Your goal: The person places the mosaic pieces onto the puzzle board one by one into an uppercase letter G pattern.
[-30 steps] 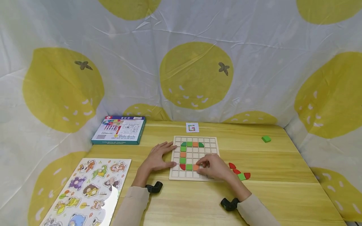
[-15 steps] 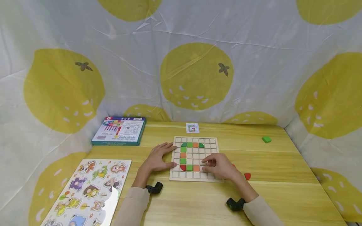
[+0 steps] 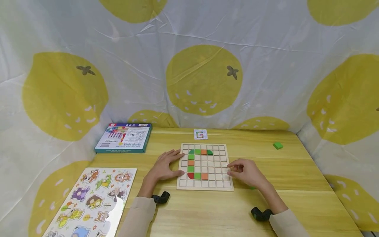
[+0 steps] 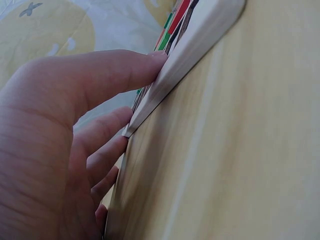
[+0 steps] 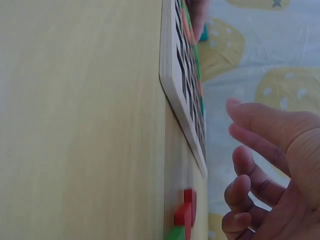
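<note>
A wooden grid board point(image 3: 220, 164) lies mid-table with green, orange and red tiles point(image 3: 197, 175) set along its top, left and bottom cells. My left hand point(image 3: 173, 163) rests flat against the board's left edge, fingers straight; in the left wrist view the left hand point(image 4: 100, 100) has its fingertips touching that rim point(image 4: 190, 55). Just off the board's right edge, my right hand point(image 3: 232, 167) hovers loosely curled and holds nothing. In the right wrist view the right hand point(image 5: 250, 150) is beside the board point(image 5: 175, 75), above loose red and green pieces point(image 5: 185, 215).
A small pattern card point(image 3: 200, 134) lies behind the board. A lone green block point(image 3: 277, 145) sits far right, a boxed set point(image 3: 124, 137) at the back left, an animal peg puzzle point(image 3: 88, 200) at the front left. Lemon-print cloth walls in the table.
My right hand has drawn back rightward from the board's bottom row to its right edge and now covers most of the loose pieces. The left hand has stayed put.
</note>
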Demonstrator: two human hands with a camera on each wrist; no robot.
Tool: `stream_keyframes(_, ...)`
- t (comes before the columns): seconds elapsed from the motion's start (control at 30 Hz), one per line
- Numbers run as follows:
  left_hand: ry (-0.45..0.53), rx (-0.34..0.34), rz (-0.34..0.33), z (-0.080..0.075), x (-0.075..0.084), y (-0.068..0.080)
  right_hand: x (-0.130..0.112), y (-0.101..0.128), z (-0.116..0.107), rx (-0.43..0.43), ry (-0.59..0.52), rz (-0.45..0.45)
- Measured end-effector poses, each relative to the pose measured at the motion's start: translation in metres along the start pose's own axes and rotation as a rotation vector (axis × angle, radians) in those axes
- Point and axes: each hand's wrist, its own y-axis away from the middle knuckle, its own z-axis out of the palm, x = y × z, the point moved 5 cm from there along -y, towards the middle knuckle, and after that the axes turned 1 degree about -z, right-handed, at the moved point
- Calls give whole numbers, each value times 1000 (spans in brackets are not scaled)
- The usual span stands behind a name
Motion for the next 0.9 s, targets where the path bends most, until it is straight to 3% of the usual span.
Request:
stream_keyframes(0.53,-7,2,-17,0,-1,0,30,20,-30,46,69,78)
stream_keyframes(0.9,-8,2,-15,1,-1,-1,45,22,-33,-7,105,122)
